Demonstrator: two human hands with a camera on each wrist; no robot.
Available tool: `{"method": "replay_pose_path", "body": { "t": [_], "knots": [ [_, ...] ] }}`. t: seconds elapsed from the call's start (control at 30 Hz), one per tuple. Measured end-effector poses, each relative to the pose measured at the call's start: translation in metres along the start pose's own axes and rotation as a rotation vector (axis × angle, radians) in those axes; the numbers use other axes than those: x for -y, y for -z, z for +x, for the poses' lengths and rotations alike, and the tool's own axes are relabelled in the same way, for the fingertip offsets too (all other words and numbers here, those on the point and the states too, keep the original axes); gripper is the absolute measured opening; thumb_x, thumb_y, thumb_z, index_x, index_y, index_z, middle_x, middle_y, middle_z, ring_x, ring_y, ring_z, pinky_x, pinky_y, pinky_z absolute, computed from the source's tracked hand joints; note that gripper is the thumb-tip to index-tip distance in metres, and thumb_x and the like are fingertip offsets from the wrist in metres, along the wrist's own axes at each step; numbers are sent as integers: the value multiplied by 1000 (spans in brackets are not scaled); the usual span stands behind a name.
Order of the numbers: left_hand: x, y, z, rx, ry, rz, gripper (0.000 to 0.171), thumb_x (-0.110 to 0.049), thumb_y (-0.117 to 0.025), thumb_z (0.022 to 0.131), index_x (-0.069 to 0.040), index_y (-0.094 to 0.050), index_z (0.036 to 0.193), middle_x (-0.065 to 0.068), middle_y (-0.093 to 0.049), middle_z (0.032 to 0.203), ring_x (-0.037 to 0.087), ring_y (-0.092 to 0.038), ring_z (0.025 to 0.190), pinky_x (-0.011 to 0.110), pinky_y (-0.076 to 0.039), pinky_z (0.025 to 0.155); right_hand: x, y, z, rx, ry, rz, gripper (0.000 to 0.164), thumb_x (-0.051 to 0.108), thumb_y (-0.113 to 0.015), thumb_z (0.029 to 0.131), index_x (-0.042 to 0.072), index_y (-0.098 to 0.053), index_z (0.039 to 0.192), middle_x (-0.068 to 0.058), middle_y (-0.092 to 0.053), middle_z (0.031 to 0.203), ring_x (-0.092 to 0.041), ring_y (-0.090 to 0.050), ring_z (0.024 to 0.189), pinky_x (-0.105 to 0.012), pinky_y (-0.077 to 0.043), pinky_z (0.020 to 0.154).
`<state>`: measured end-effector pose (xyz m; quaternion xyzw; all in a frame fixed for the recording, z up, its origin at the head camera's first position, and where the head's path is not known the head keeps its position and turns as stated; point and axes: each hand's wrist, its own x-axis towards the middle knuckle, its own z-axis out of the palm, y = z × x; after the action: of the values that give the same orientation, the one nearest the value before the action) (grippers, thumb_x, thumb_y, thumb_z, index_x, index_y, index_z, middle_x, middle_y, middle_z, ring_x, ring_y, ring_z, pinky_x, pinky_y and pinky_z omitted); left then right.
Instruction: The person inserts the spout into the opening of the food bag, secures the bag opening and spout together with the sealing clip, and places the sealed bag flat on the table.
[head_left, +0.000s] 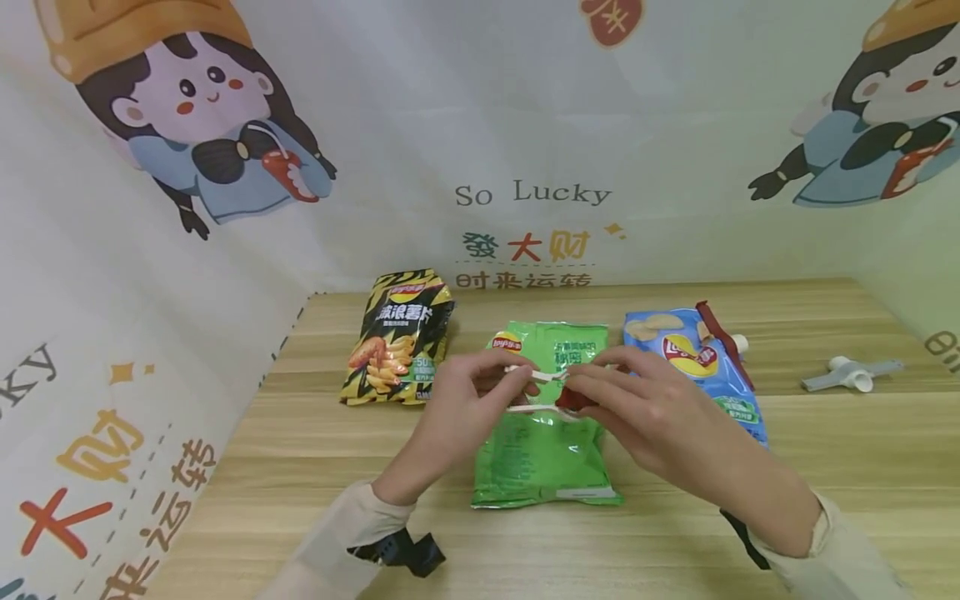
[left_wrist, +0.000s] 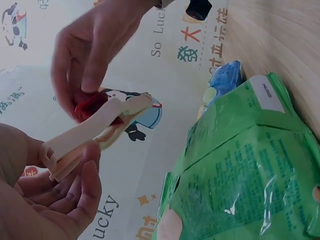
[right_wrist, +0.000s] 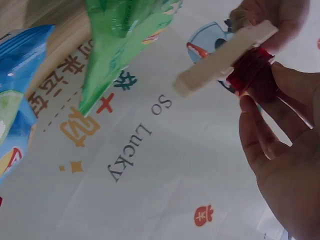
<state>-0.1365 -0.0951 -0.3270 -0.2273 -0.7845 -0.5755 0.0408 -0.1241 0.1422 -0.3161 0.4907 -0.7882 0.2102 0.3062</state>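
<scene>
Both hands hold a cream bag-sealing clip (left_wrist: 82, 131) with a red screw cap (right_wrist: 252, 75), above a green chip bag (head_left: 536, 467). Two pale strips of the clip show apart in the head view. My left hand (head_left: 468, 396) pinches one end of it between thumb and fingers. The red cap sits in the fingers of my right hand (head_left: 652, 404), which partly hide it in the head view. Beneath the hands, the green bag lies on the table; whether the clip touches it, I cannot tell.
A black-and-yellow chip bag (head_left: 401, 342) lies at the left. To the right is a blue chip bag (head_left: 667, 333) with a dark red clip (head_left: 723, 342) along its edge. A grey clip with a white cap (head_left: 855, 375) lies farther right on the wooden table (head_left: 847, 492). Printed cloth hangs behind.
</scene>
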Motion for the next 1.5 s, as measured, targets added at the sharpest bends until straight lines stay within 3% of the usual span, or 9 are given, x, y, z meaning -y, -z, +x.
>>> {"method": "replay_pose_path", "body": {
  "t": [0.17,0.33,0.73,0.83,0.97,1.0,1.2,1.4,1.5],
  "knots": [
    [5,5,-7,21,20,-7,16,-15,-62,100,-4,-74,102,10,-73,86,25,-72,79,30,-59,72,6,10,4,-100,23,64,36,28,-45,107,4,-67,123,-3,-70,114,-22,-60,106,-21,-49,90],
    [15,1,-31,102,68,-22,14,-11,-62,99,-3,-73,102,10,-72,86,24,-72,78,30,-59,72,1,19,7,-199,6,41,39,28,-47,106,-2,-68,118,-10,-70,115,-27,-59,105,-15,-41,100],
    [29,-5,-81,239,148,106,13,-9,-62,98,-4,-74,96,3,-73,85,10,-69,75,21,-56,68,-16,12,0,-159,-48,14,38,29,-47,106,0,-67,119,-9,-69,116,-26,-57,106,-18,-43,95],
    [33,-7,-85,259,166,135,14,-9,-62,98,-3,-74,98,4,-73,84,5,-66,72,21,-55,65,-20,7,-2,-134,-61,12,25,10,-68,95,1,-67,118,-8,-69,115,-26,-57,106,-22,-45,93],
    [39,-7,-88,289,184,179,13,-10,-65,96,-3,-75,99,3,-71,79,0,-60,68,20,-52,62,-23,3,-4,-114,-76,10,53,-13,-82,69,2,-67,118,-6,-69,114,-25,-57,105,-24,-46,90],
    [40,-7,-89,300,186,187,12,-10,-65,96,-4,-76,99,1,-70,77,-1,-58,66,20,-51,60,-24,3,-4,-113,-77,9,53,-12,-82,69,2,-67,118,-6,-69,114,-25,-57,105,-24,-46,89],
    [50,-7,-92,364,148,263,12,-12,-68,94,-8,-78,99,-8,-68,73,-5,-53,62,17,-49,58,-26,-1,-6,-88,-92,19,39,-5,-79,79,3,-68,116,-4,-70,111,-25,-57,104,-27,-48,87],
    [53,-11,-96,374,33,512,10,-14,-69,93,-12,-79,95,-9,-73,87,-3,-61,77,18,-52,70,-29,-5,-6,-17,-125,2,39,-7,-80,77,6,-69,112,0,-71,108,-20,-57,102,-33,-53,80],
    [51,-13,-98,341,-45,621,8,-12,-69,92,-13,-77,90,-9,-71,83,0,-62,75,21,-52,69,-31,-6,-7,-14,-129,-7,37,-7,-80,77,6,-70,110,0,-71,106,-20,-58,101,-35,-55,78]
  ]
}}
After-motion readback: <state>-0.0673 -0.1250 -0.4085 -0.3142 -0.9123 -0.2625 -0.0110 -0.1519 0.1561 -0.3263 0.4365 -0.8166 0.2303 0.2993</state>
